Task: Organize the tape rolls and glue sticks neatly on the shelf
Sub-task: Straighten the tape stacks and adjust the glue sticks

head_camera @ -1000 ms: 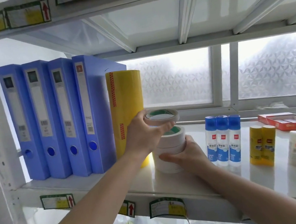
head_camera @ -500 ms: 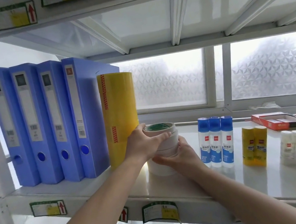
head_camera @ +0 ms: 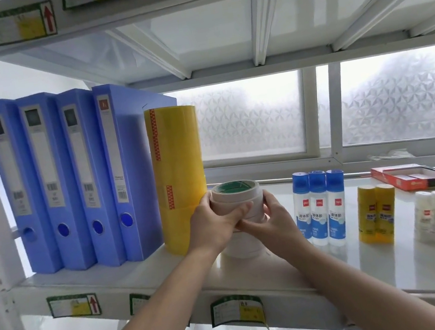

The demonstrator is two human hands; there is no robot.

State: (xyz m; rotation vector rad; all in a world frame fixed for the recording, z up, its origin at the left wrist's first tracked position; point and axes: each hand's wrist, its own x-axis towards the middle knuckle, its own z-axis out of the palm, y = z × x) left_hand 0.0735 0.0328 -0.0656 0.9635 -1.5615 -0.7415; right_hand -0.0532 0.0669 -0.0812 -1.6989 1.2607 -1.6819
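1. The shelf (head_camera: 368, 263) is carrying everything: blue binders (head_camera: 71, 182) at the left, then the tall yellow tape stack (head_camera: 179, 176), then the white tape stack (head_camera: 237, 218) just beside it, with the blue-capped glue bottles (head_camera: 321, 205), yellow glue sticks (head_camera: 376, 213) and white glue sticks (head_camera: 432, 213) standing to the right.
2. The step in hand appears to be squaring up the white rolls. To do it well, the person should be pressing evenly from both sides so the rims are lining up, and keeping the column clear of the glue bottles.
3. Both forearms are reaching up and forward from below the shelf edge, converging on the white stack.
4. The left hand (head_camera: 214, 225) is wrapping the upper rolls from the left, its grip clamped on them, thumb lying across the front.
5. The right hand (head_camera: 272, 219) is bracing the stack from the right and front, fingers closed against the rolls.
6. The top roll (head_camera: 234, 189), with a green core, is sitting slightly offset, so gentle nudging is probably needed.
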